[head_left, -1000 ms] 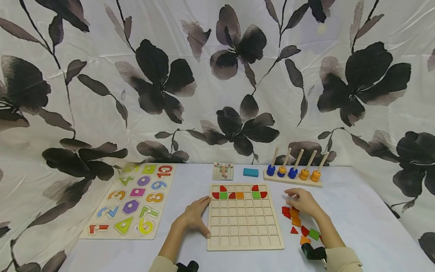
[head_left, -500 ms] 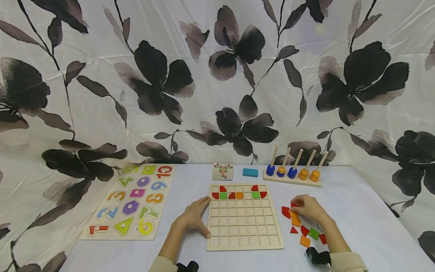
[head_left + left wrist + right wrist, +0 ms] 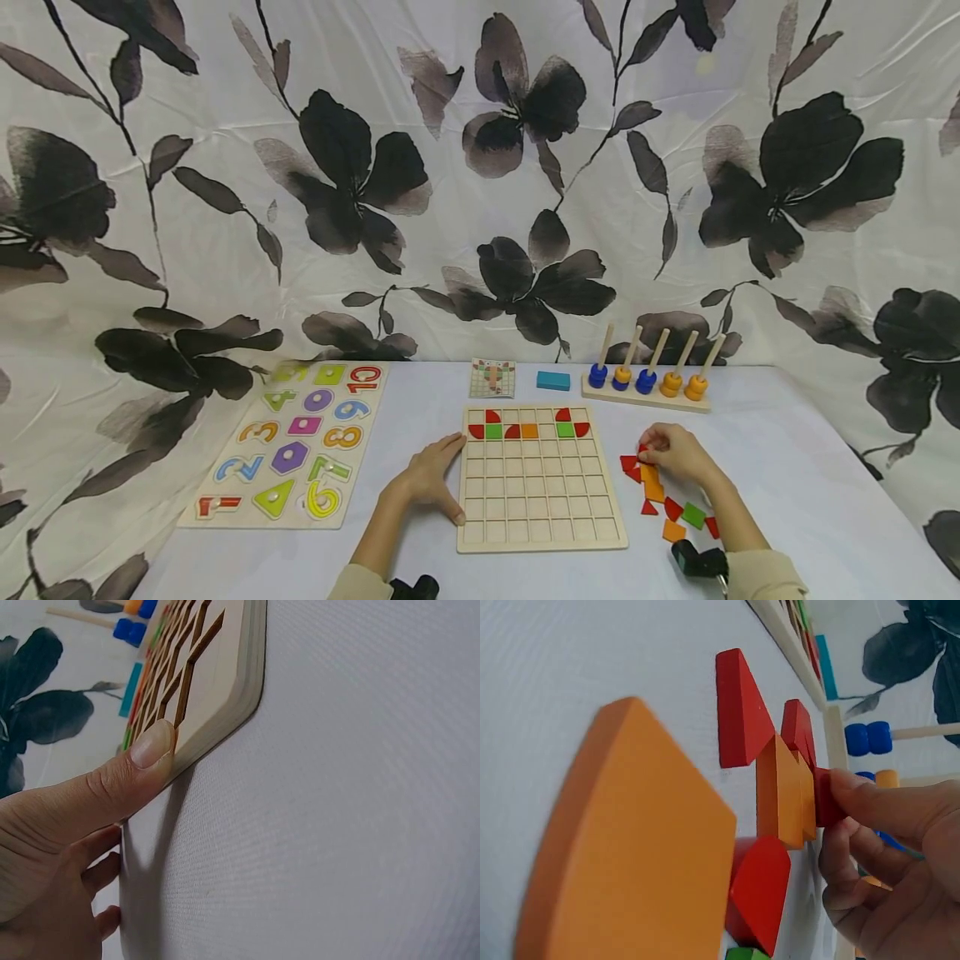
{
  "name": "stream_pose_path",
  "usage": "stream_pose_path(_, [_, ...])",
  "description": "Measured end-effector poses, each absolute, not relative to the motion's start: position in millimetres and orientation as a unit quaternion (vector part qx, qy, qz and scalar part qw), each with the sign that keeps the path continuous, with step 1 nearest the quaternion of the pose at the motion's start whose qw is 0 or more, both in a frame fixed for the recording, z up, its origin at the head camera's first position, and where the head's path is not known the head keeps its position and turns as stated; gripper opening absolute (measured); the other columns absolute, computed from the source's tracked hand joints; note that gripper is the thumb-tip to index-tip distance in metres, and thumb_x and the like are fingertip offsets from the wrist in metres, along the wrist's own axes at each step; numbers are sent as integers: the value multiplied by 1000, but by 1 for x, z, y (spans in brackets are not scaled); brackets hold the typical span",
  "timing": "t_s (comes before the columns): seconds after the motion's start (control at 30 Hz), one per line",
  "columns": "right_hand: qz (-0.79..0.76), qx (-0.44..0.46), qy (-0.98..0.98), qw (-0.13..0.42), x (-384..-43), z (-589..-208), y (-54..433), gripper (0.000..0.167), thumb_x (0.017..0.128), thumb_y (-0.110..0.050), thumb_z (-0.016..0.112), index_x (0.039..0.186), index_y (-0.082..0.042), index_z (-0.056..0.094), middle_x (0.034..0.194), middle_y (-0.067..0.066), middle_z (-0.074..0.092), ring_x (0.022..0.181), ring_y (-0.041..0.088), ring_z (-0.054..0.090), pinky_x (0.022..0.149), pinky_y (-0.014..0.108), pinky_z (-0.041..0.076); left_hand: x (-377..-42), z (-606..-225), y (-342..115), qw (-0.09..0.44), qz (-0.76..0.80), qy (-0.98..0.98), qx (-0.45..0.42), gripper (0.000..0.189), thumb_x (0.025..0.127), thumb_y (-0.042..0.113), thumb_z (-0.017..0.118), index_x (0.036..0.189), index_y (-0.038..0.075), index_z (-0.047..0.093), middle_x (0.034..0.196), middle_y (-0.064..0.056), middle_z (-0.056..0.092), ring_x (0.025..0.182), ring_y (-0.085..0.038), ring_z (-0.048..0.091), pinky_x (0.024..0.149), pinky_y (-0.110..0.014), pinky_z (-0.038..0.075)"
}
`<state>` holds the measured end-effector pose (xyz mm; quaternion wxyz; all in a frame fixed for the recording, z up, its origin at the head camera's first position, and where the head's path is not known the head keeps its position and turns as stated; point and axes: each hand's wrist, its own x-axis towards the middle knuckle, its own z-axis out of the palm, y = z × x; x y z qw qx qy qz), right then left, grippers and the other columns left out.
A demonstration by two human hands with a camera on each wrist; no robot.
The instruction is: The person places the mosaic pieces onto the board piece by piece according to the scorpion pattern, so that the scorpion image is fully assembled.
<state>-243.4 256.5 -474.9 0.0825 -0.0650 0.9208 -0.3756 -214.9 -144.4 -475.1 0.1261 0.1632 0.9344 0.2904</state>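
Observation:
The left hand [image 3: 432,478] rests at the left edge of a wooden grid board [image 3: 540,500]; in the left wrist view its thumb [image 3: 153,747] lies on the board's rim. Red, green and orange tiles fill several cells of the board's top two rows. To the right of the board, the right hand [image 3: 678,452] pinches a small red piece [image 3: 827,799] between thumb and fingers, beside orange tiles [image 3: 653,483]. The exact shape of that red piece is partly covered by the fingers. Around it lie loose red pieces [image 3: 628,463] and a green tile [image 3: 693,516].
A number-and-shape puzzle board [image 3: 300,450] lies at the left. Behind the grid board are a patterned card [image 3: 492,378], a blue block [image 3: 553,381] and a peg stand [image 3: 647,393] with blue and orange beads. A floral cloth [image 3: 450,208] hangs behind the white table.
The right hand has come down from above the loose pieces and now pinches a red piece from among them. The left hand has stayed at the board's edge.

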Motion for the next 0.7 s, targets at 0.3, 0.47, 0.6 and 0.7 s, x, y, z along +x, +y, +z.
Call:
stream_pose_path(0.3, [-394,-87,914,35,-254,-465,241,11,86,3,59,96,5,62,84,9,63,74,18,56,74,34,54,-214,-474,-144,122,283,937,164,114,46,26,93,141,-3,37,146,-19,35,133,-43,31,104,-63,26])
stream_pose_path(0.47, [-401,-101,910,20,-263,-460,228,13,86,5,57,98,6,63,88,13,64,77,21,58,77,37,54,-215,-475,-144,123,285,936,165,115,46,26,93,141,-2,37,147,-19,35,134,-42,31,104,-62,26])
stream_pose_path(0.6, [-412,-114,904,12,-271,-462,217,13,86,6,57,97,6,64,90,14,65,77,21,59,75,35,54,-215,-475,-144,125,284,937,163,115,46,26,93,141,-2,37,147,-19,35,133,-43,31,104,-63,26])
stream_pose_path(0.7, [-420,-119,899,9,-278,-466,208,13,86,5,57,97,5,65,89,13,66,77,20,59,75,35,54,-214,-475,-144,126,284,937,162,114,46,26,93,141,-2,37,147,-19,35,133,-44,30,104,-64,25])
